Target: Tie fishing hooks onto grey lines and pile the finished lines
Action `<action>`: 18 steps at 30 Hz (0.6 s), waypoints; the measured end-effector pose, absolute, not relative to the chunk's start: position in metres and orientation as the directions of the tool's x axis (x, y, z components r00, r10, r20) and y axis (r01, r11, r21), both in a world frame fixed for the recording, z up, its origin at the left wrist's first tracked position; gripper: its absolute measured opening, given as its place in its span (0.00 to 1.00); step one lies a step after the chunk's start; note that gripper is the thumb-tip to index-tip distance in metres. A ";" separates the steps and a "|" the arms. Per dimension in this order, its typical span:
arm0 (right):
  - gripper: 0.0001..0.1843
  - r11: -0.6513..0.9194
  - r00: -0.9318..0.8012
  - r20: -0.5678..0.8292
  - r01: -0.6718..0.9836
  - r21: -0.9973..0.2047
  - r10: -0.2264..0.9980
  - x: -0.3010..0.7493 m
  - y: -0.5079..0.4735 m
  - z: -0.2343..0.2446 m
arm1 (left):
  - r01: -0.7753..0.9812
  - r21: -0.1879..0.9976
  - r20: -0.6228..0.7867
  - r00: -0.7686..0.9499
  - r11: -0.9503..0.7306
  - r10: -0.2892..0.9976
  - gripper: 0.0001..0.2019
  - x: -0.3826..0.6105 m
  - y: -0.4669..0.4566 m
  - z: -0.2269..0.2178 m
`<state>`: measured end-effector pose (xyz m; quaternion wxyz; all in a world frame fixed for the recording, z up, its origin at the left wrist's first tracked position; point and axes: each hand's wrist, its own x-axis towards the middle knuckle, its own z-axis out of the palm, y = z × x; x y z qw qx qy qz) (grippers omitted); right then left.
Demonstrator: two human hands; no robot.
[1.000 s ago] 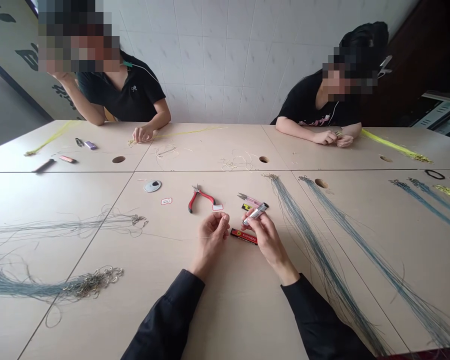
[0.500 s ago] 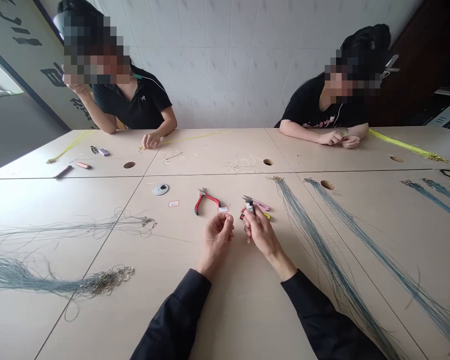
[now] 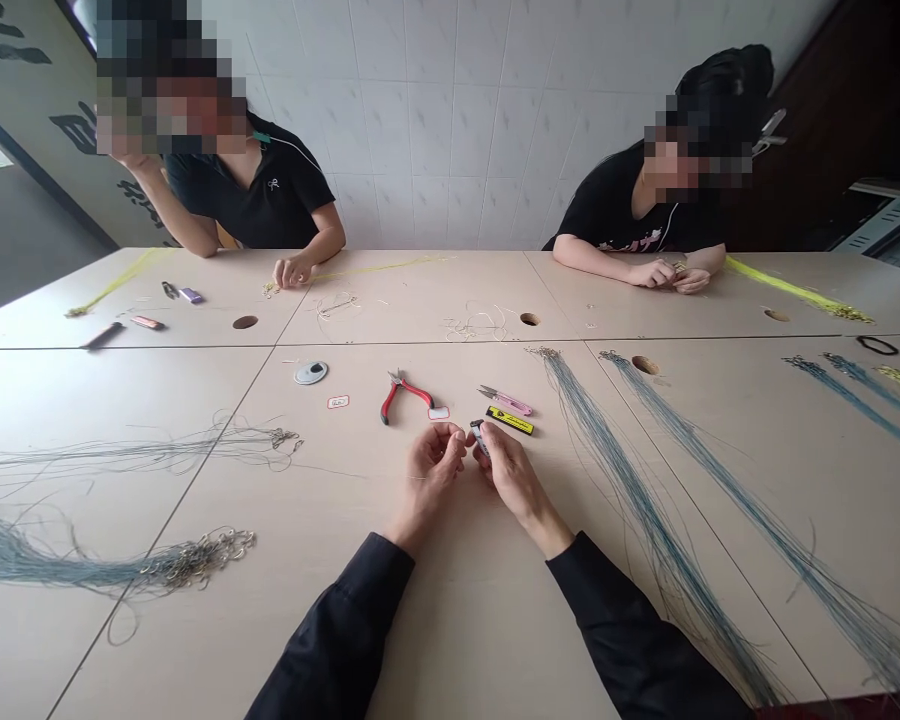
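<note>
My left hand [image 3: 433, 465] is closed, thumb and finger pinching the end of a thin line [image 3: 337, 471] that runs left over the table. In my right hand [image 3: 510, 468] is a small lighter [image 3: 480, 437], its dark top close beside my left fingertips. Just beyond the hands lie red-handled pliers [image 3: 407, 392], open, and a small white label [image 3: 439, 413]. Pink thread snips [image 3: 506, 400] and a yellow-and-black lighter-like object [image 3: 510, 420] rest past my right hand. Any flame or line tip between my fingers is too small to make out.
Bundles of blue-grey line with metal hooks lie at left [image 3: 202, 560] and right [image 3: 630, 500]. A round metal disc [image 3: 312, 373] sits at centre left. Two people sit across the table [image 3: 465, 620], working on yellow line. Round holes [image 3: 646, 366] pierce the tabletop.
My right hand has moved left and tilted the lighter towards my left fingertips. The snips and yellow object, partly covered before, now show fully. The view has shifted slightly.
</note>
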<state>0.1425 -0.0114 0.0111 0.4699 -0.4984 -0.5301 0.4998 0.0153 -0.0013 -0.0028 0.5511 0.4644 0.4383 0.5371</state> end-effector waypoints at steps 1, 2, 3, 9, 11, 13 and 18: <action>0.24 0.006 -0.062 0.002 0.061 -0.998 0.998 0.143 -0.012 0.010 | -0.181 0.983 0.016 0.030 -0.011 0.999 0.20 0.015 -0.001 -0.003; 0.23 0.004 -0.065 0.000 0.063 -0.998 0.998 0.143 -0.012 0.010 | -0.178 0.984 0.016 0.024 -0.011 1.000 0.20 0.015 -0.001 -0.004; 0.23 -0.003 -0.066 -0.007 0.062 -0.998 0.998 0.143 -0.013 0.010 | -0.177 0.984 0.015 0.024 -0.010 1.000 0.20 0.015 -0.001 -0.005; 0.27 -0.065 -0.035 -0.066 0.041 -0.997 0.997 0.142 -0.013 0.018 | -0.183 0.983 0.024 0.048 -0.015 0.999 0.17 0.014 -0.002 -0.006; 0.29 -0.077 0.015 -0.076 0.088 -0.993 0.997 0.140 -0.013 0.020 | -0.184 0.983 0.035 0.039 -0.027 0.999 0.16 0.015 -0.003 -0.004; 0.29 -0.087 0.053 -0.081 0.137 -0.987 0.995 0.138 -0.013 0.020 | -0.175 0.984 0.041 0.035 -0.034 0.999 0.16 0.016 -0.004 -0.003; 0.26 -0.055 0.043 -0.051 0.110 -0.992 0.998 0.132 -0.013 0.016 | -0.131 0.990 0.060 0.066 -0.050 0.996 0.15 0.017 -0.007 -0.001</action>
